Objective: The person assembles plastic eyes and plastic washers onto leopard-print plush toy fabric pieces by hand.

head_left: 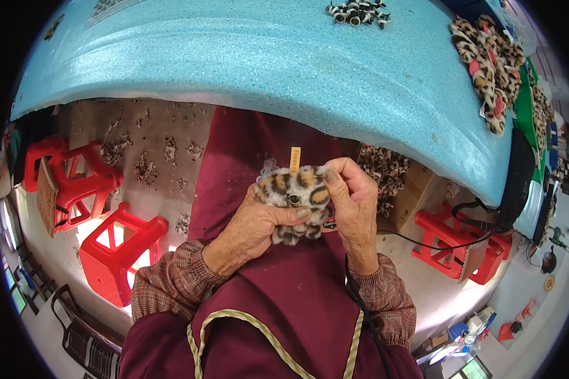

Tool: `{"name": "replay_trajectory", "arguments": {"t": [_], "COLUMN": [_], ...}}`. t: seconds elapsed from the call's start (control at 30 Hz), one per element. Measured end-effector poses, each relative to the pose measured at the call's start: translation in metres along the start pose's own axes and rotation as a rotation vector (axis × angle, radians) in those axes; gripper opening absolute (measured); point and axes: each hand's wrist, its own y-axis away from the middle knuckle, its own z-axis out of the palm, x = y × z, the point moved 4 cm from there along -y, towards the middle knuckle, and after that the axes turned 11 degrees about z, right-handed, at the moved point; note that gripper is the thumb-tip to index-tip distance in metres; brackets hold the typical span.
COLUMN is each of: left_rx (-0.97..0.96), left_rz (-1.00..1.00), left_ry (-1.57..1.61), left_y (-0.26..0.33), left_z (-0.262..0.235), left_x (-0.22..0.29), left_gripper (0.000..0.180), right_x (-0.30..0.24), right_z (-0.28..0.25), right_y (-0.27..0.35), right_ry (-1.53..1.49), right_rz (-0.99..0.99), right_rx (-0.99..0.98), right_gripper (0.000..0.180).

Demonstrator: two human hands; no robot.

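Observation:
A small plush toy (295,187) in leopard-spotted fur is held over my lap, between both hands. One round dark eye shows on it, and a yellow fabric tag (295,159) stands up from its top edge. My left hand (254,226) grips its left side, thumb laid across the front below the eye. My right hand (353,205) pinches the upper right edge between thumb and fingers. A dark label (329,225) hangs by the toy's lower right. The fingers behind the fur are hidden. A maroon apron (278,290) covers my lap.
Ahead lies the blue sparkly tabletop (246,69), with black-and-white eye pieces (358,12) at the back and a pile of spotted plush skins (489,69) at right. Red stools (120,252) stand on both sides. A cardboard box (412,192) holds fur scraps; more scraps litter the floor.

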Motion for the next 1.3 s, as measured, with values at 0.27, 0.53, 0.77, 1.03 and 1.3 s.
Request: {"name": "replay_trajectory", "arguments": {"t": [0.27,0.53,0.77,1.03,1.3], "left_rx": [-0.021,0.039,0.11,0.176,0.237], "left_rz": [0.011,0.055,0.168,0.217,0.237], "left_ry": [-0.008,-0.125,-0.158,-0.133,-0.092], "left_y": [-0.005,0.004,0.004,0.0,0.0], "left_z": [0.004,-0.005,-0.024,-0.034,-0.048], "left_x": [0.003,0.012,0.027,0.031,0.033], "left_gripper": [0.034,0.036,0.033,0.029,0.029], "right_x": [-0.007,-0.021,-0.097,-0.142,-0.14], "right_z": [-0.001,-0.016,-0.076,-0.072,-0.061], "right_y": [-0.003,0.005,-0.053,-0.136,-0.156], "right_ry": [-0.012,0.394,0.34,0.607,0.848], "right_rz": [-0.015,-0.154,-0.298,-0.489,-0.413], "right_rx": [0.002,-0.108,0.141,0.345,0.443], "right_gripper": [0.021,0.008,0.007,0.018,0.018]}}
